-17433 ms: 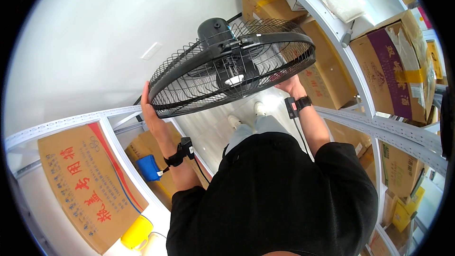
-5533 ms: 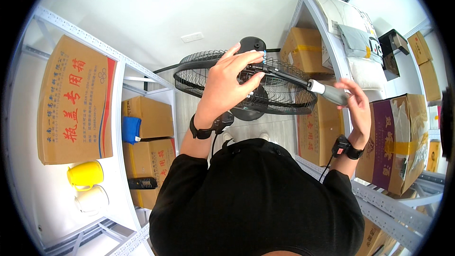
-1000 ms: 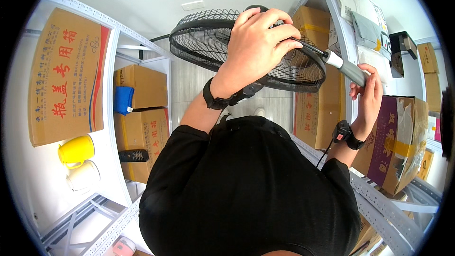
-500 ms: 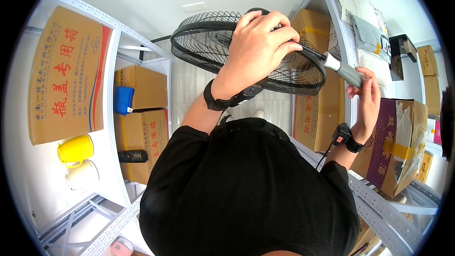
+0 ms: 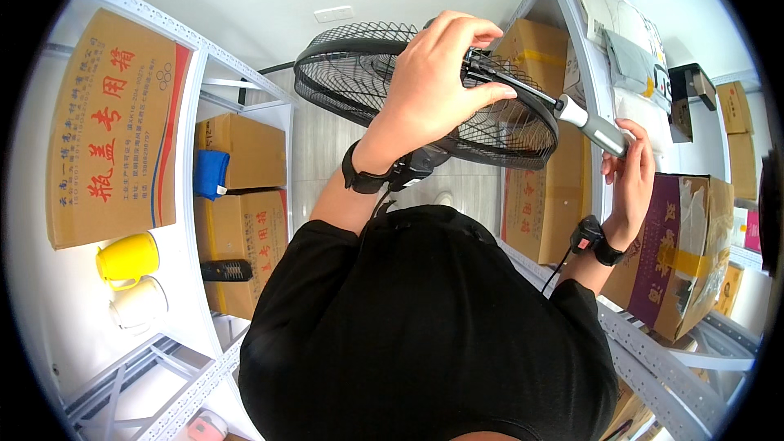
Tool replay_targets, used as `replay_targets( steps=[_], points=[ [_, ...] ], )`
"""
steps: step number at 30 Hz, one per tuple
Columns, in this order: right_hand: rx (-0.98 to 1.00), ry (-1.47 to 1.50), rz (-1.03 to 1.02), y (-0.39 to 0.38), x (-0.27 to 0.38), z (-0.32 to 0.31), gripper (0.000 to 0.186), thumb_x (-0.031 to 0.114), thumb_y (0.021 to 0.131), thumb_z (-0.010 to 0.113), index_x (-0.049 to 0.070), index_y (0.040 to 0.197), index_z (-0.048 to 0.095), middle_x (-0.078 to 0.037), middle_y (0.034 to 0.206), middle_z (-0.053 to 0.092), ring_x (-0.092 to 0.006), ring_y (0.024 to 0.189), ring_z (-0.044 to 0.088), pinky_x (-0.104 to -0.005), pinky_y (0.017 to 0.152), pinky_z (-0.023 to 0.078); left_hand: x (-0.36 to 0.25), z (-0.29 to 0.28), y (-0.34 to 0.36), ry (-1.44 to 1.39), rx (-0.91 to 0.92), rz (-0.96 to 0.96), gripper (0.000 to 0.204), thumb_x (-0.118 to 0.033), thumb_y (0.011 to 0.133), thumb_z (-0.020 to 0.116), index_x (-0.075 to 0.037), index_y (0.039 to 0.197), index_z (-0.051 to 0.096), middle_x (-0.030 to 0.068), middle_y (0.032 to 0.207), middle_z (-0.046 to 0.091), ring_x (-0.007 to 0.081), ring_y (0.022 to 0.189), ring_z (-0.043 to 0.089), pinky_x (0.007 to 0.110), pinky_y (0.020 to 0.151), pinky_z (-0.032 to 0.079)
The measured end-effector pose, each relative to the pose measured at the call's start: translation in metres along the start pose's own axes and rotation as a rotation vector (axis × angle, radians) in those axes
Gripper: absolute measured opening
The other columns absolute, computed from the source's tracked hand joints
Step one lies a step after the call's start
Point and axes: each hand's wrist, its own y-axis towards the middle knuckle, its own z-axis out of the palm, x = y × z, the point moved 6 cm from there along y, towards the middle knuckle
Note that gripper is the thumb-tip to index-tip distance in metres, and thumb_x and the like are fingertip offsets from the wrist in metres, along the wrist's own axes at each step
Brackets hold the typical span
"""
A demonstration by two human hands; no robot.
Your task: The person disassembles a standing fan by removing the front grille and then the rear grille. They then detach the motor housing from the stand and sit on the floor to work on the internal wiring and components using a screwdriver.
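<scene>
In front of my chest stands a black electric fan [image 5: 523, 145] with a round wire cage, its face tilted downward. My left hand [image 5: 425, 90] is curled over the back part of the fan, thumb stretched to the right beside a metal shaft. That shaft belongs to a screwdriver [image 5: 603, 134] with a grey and white handle, its tip reaching the dark part by my left fingers. The exact contact of the tip is hidden. My right hand [image 5: 631, 180] pinches the end of the handle with its fingertips.
Metal shelving stands on both sides. At left are a large carton [image 5: 118, 131], a yellow mug [image 5: 129, 260], a white mug [image 5: 140, 304] and a blue packet [image 5: 211, 173]. Close to my right forearm sits a purple and brown carton [image 5: 657, 245]. Packaged goods [image 5: 633, 61] lie above it.
My left fingers have lifted and drawn back a little, uncovering more of the dark part and the shaft. The right fingers have shifted slightly on the handle, which has turned and lowered a little.
</scene>
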Motion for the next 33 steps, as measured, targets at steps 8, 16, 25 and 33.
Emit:
replay_targets(
  steps=[8,16,25,33],
  points=[
    [0.158,-0.025,0.057,-0.003,-0.01,-0.008,0.041,0.038,0.109,0.048,0.001,0.122,0.061,-0.003,0.073,0.062,-0.0078,0.06,0.059,-0.0196,0.053,0.041,0.001,-0.009,-0.002,-0.008,-0.02,-0.023,0.068,-0.016,0.068,0.092,-0.005,0.126,0.058,0.0078,0.12,0.066,0.0207,0.115,0.068,0.036,0.099,0.051],
    [-0.049,-0.091,-0.123,0.0,-0.021,-0.005,0.054,0.045,0.11,0.04,-0.001,0.095,0.066,-0.003,0.061,0.058,-0.008,0.049,0.05,-0.0226,0.046,0.036,-0.002,-0.008,-0.005,0.017,0.017,-0.035,0.059,-0.017,0.07,0.09,-0.009,0.122,0.064,0.0063,0.119,0.064,0.0226,0.111,0.066,0.038,0.097,0.052],
    [0.017,-0.169,0.139,-0.004,-0.015,-0.005,0.075,0.058,0.108,0.032,0.0,0.076,0.069,0.0,0.056,0.057,-0.0084,0.049,0.052,-0.0233,0.049,0.037,-0.012,0.011,-0.01,0.286,0.001,0.223,0.016,-0.029,0.08,0.081,-0.019,0.091,0.078,-0.0025,0.095,0.066,0.0195,0.095,0.064,0.041,0.104,0.043],
    [0.054,-0.013,-0.227,-0.005,0.016,-0.002,0.047,0.032,0.097,0.066,0.004,0.133,0.055,-0.009,0.114,0.062,-0.0155,0.095,0.063,-0.0259,0.076,0.05,-0.014,0.02,-0.009,0.297,-0.04,0.264,0.016,-0.028,0.079,0.081,-0.016,0.088,0.078,-0.0037,0.095,0.066,0.02,0.094,0.065,0.042,0.099,0.046]
  ],
)
